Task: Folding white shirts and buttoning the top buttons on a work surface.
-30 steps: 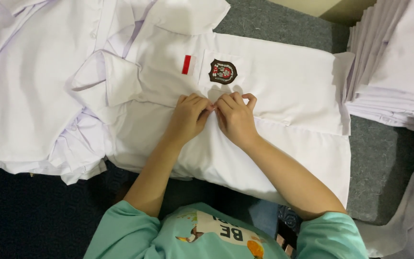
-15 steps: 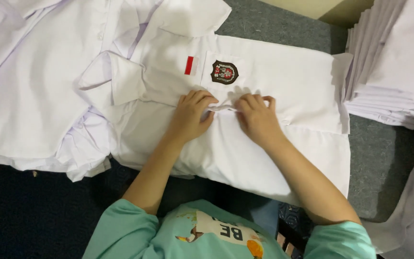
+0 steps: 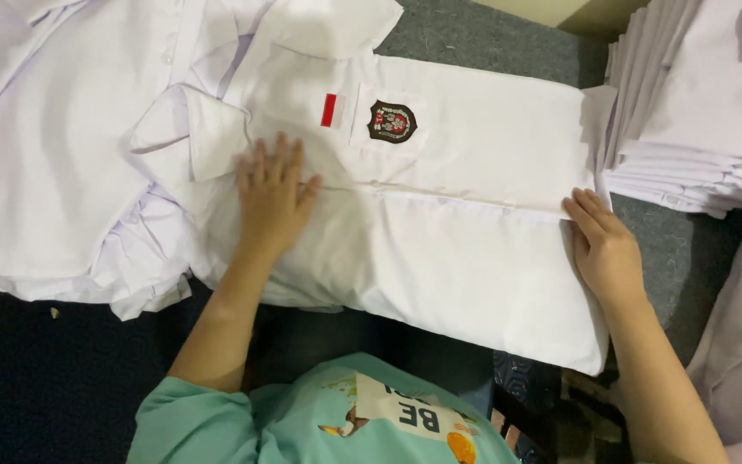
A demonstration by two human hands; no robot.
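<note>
White shirt (image 3: 465, 249) lies flat on grey surface (image 3: 491, 39), placket centred. Left hand (image 3: 272, 198) open, palm pressing near collar end. Right hand (image 3: 603, 245) open at hem edge, gripping nothing. Folded shirt stack (image 3: 697, 112) right.

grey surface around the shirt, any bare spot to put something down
A bare grey strip lies above the shirt, left of the stack. A narrow grey patch sits beside the right hand. The left side is crowded with loose shirts.

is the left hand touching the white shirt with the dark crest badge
Touching: the head view shows the left hand pressed flat on the white shirt with the dark crest badge.
</note>
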